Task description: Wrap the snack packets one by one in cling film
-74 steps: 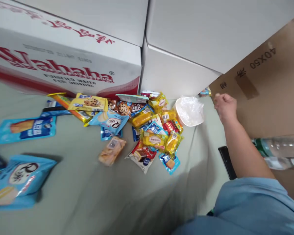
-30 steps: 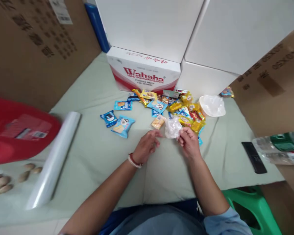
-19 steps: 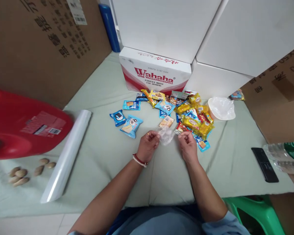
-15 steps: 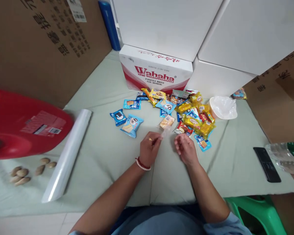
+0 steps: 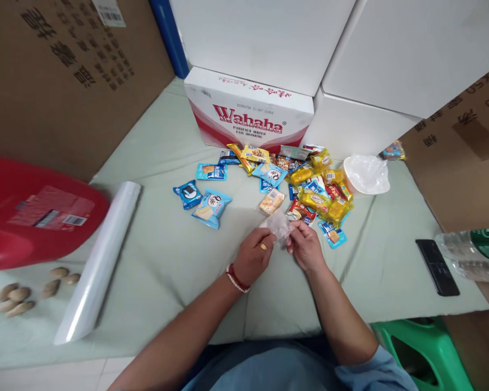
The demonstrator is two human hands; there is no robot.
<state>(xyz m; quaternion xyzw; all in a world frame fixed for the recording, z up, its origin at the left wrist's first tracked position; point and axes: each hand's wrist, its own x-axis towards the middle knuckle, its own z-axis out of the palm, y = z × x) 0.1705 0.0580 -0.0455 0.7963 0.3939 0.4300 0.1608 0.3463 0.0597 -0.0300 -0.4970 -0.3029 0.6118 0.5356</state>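
Between my hands is a small clear plastic bag [image 5: 279,227], crinkled and see-through. My left hand [image 5: 254,253] pinches its left side, and my right hand [image 5: 305,244] pinches its right side. Just beyond the bag lies a pale wrapped biscuit [image 5: 271,201]. A pile of wrapped snacks [image 5: 315,200], mostly yellow and blue with some red, is spread beyond my right hand. Farther left are a light blue snack packet [image 5: 212,208], a dark blue packet [image 5: 188,194] and another blue packet [image 5: 212,171].
A Wahaha carton [image 5: 248,117] stands behind the snacks, with a bag-lined white bowl [image 5: 367,175] to its right. At left are a plastic roll [image 5: 100,263], a red jug [image 5: 36,212] and several nut-like brown things [image 5: 19,294]. A phone [image 5: 437,267] and bottles [image 5: 468,244] lie at right.
My right hand has moved left to the clear bag and taken hold of its other side. The bag is now spread wider between both hands. The view has shifted slightly.
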